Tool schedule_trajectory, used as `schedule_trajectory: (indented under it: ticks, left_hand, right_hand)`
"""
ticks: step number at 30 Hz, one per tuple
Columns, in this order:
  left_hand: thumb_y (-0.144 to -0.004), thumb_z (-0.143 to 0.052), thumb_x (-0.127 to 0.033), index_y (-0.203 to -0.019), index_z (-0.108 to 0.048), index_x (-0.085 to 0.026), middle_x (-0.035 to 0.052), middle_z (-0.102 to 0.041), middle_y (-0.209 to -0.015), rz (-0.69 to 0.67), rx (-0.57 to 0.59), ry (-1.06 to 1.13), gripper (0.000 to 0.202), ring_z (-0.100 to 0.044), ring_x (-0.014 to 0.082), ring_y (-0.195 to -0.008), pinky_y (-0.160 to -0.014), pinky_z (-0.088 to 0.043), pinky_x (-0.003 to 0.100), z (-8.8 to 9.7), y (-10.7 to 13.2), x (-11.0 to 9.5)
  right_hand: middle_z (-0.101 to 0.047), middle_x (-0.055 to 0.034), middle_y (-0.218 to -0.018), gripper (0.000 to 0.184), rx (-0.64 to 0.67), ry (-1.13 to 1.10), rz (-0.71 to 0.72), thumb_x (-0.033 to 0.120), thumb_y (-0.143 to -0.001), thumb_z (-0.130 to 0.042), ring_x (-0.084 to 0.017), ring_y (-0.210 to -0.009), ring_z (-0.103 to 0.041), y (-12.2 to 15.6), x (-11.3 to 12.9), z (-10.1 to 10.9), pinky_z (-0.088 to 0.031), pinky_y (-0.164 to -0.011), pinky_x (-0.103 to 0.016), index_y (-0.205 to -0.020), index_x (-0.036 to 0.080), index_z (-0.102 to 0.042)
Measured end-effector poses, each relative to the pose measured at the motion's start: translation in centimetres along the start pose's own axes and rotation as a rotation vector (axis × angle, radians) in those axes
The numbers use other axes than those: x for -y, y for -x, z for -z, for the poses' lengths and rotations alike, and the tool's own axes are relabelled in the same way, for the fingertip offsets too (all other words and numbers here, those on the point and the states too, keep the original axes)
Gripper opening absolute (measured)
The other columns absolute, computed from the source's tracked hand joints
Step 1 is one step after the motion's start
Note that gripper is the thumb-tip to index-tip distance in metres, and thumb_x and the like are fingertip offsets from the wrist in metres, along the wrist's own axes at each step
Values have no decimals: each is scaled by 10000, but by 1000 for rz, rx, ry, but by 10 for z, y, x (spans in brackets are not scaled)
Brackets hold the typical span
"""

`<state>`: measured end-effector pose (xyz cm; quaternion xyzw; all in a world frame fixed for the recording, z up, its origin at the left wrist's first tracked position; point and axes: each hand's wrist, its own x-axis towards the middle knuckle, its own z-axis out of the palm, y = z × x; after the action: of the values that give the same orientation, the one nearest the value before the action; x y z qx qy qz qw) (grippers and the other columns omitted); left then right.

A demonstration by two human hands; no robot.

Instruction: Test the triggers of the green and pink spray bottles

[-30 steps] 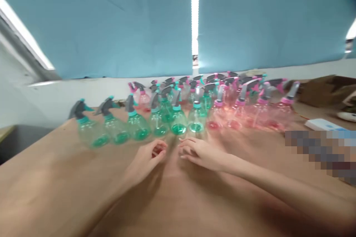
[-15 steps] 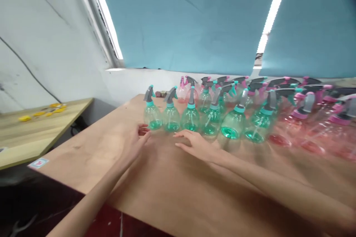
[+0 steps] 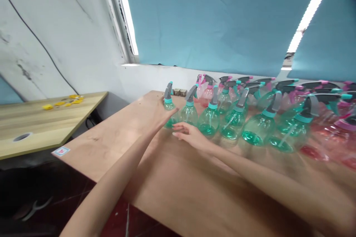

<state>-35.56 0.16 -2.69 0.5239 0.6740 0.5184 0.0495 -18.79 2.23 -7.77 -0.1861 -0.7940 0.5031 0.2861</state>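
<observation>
Several clear green spray bottles with grey triggers stand in a row on the brown table (image 3: 178, 185). Behind them and to the right stand pink spray bottles (image 3: 319, 152). My left hand (image 3: 162, 114) reaches to the leftmost green spray bottle (image 3: 168, 106) at the row's end, its fingers curled against the bottle's body. My right hand (image 3: 188, 136) lies on the table just in front of the second green bottle (image 3: 189, 111), with its fingers stretched out and nothing in them.
A lower wooden side table (image 3: 36, 126) stands at the left with small yellow pieces (image 3: 59, 102) and a round hole (image 3: 22, 137). A sticker (image 3: 61, 151) marks the brown table's near left corner. Blue blinds (image 3: 211, 18) hang behind the bottles.
The view has swung left and the side table now shows. My left hand has moved forward from the table top onto the leftmost green bottle. My right hand stays flat near the row.
</observation>
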Motion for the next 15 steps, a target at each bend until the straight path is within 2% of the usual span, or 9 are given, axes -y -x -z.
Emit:
schedule_trajectory:
  ticks: [2, 4, 7, 10, 12, 15]
  left_hand:
    - [-729, -716, -347, -1123, -535, -146, 114, -626, -1107, -9, 25, -30, 477, -602, 300, -1057, -930, -449, 422, -1, -4, 0]
    - [-738, -703, -338, -1054, -559, -151, 88, -647, -1020, -12, 48, -62, 395, -625, 286, -979, -892, -464, 414, 2, -4, 1]
    - [-740, -703, -346, -1089, -552, -168, 74, -646, -1067, -23, 60, -96, 420, -606, 284, -1031, -914, -449, 403, 16, 5, 1]
    - [-742, -704, -394, -1158, -523, -171, 80, -633, -1107, -7, 36, -135, 506, -598, 301, -1046, -914, -443, 422, 34, 26, -2]
    - [-753, -701, -429, -1193, -507, -185, 74, -632, -1116, 3, 29, -147, 539, -601, 302, -1043, -900, -451, 417, 44, 44, -7]
    - [-764, -704, -481, -1151, -533, -197, 67, -651, -1071, 20, 36, -145, 510, -616, 300, -1007, -852, -473, 402, 52, 74, -19]
  right_hand:
    - [-672, -83, -1206, 315, -2, -14, -17, 294, -872, -639, -196, -1008, -663, -3, 0, -4, -536, -889, -404, -1178, 234, -595]
    - [-672, -81, -1203, 322, 0, -18, -27, 292, -865, -647, -192, -1009, -662, -3, 1, -7, -537, -884, -392, -1177, 234, -594]
    - [-674, -76, -1190, 314, -6, -11, -35, 284, -865, -643, -182, -996, -663, -1, 5, -8, -542, -861, -368, -1170, 235, -588]
    - [-689, -69, -1137, 252, -41, 18, -51, 304, -877, -621, -179, -944, -671, 2, 10, -8, -544, -831, -366, -1117, 231, -594]
    - [-693, -72, -1096, 259, -80, 57, -71, 371, -865, -631, -195, -900, -673, 7, 13, -9, -538, -829, -402, -1077, 225, -596]
    - [-664, -102, -1127, 494, -121, 118, -100, 513, -740, -733, -259, -957, -659, 20, 17, -11, -506, -874, -491, -1110, 225, -576]
